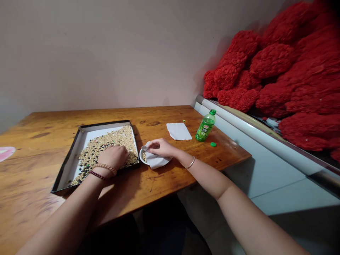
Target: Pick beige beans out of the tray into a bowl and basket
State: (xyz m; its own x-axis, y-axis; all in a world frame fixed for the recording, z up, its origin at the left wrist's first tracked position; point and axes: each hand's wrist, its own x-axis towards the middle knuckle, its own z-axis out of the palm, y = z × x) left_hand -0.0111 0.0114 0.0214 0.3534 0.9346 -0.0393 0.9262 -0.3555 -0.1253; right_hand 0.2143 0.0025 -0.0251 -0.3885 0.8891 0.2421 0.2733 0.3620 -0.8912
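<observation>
Beans, pale round ones mixed with black ones, lie spread across a dark-rimmed metal tray lined with white paper, on a wooden table. Left hand is in the tray, palm down, fingers curled into the pile; can't tell if it has any beans gripped. Beaded bracelet and dark bead bracelet on that wrist. Right hand is just beside the tray, fingers nearly closed in a pinch over a small white bowl. Can't tell what they hold; something small and white shows at the fingertips. A few beans sit inside the bowl. White tissue lies under and around the bowl. Further back: folded white paper, green bottle lying tilted, green cap apart from it. Red fluffy mass is piled on a white cabinet, right of the table.
</observation>
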